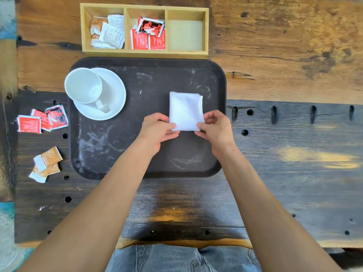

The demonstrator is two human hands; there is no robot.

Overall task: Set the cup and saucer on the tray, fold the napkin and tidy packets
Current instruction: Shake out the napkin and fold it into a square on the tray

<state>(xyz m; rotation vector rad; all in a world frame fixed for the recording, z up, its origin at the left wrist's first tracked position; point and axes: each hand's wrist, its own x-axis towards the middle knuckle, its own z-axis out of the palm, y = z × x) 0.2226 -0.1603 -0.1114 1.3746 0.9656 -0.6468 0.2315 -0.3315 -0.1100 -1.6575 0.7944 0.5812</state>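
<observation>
Both hands pinch the folded napkin (185, 110) at its near edge: left hand (158, 130) closed on the near-left corner, right hand (215, 127) closed on the near-right corner, fingertips on top and thumbs seemingly under. Napkin lies on the right half of the dark tray (147, 169), far edge flat, near edge slightly lifted between the hands. Risk: letting go unevenly could let the layers spring open or skew the fold, since the far-right corner already looks a bit rounded and loose; dragging it could also pick up the white smears on the tray. Cup (84, 85) sits tilted on the saucer (115, 89) at the tray's far-left corner, well apart from the hands. Loose red packets (42, 120) and orange packets (46, 163) lie on the tabletop (294, 154) left of the tray, not yet tidied; wooden organizer (145, 53) beyond the tray holds some packets, its right compartment empty.
</observation>
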